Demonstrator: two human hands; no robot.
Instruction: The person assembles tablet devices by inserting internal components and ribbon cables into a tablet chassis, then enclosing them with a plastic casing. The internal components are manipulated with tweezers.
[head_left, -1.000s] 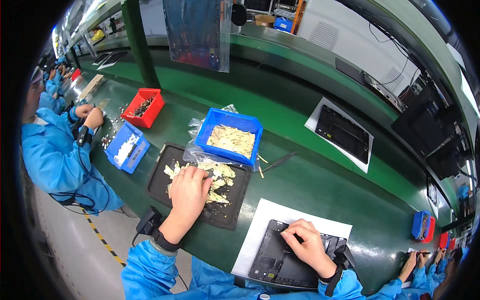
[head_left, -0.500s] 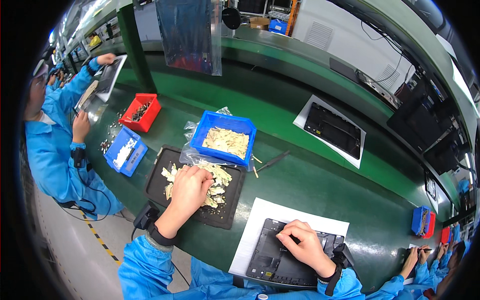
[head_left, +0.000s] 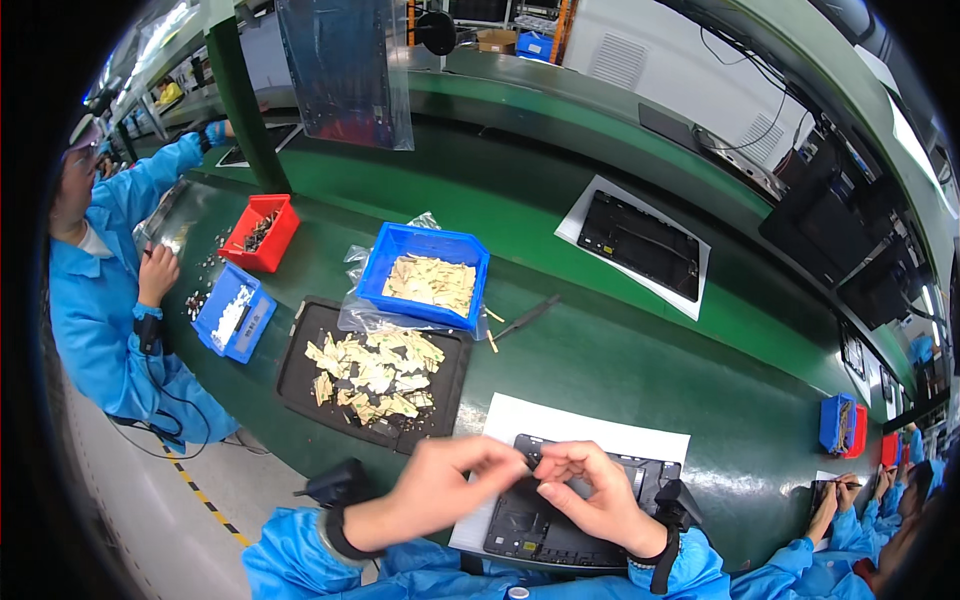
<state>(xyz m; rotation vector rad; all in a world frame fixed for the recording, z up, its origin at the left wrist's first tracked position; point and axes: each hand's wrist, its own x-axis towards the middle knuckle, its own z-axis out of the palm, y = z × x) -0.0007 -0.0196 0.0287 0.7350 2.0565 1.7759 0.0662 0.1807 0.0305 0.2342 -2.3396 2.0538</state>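
My left hand and my right hand meet over a flat black device housing. Their fingertips almost touch, thumbs and fingers pinched; whatever sits between them is too small to make out. Beneath the housing lies a white sheet. Left of it, a black tray carries a heap of pale yellow strips with dark crumbs around them. Behind the tray stands a blue bin of similar strips, on clear plastic film.
Dark tweezers lie right of the bin. At left are a red bin of small parts and a blue bin of white pieces, beside a co-worker. Another black housing rests on the shelf. A clear bag hangs ahead.
My left hand has come off the strips in the tray and moved right, up to my right hand over the housing. The co-worker's panel at left has shifted back.
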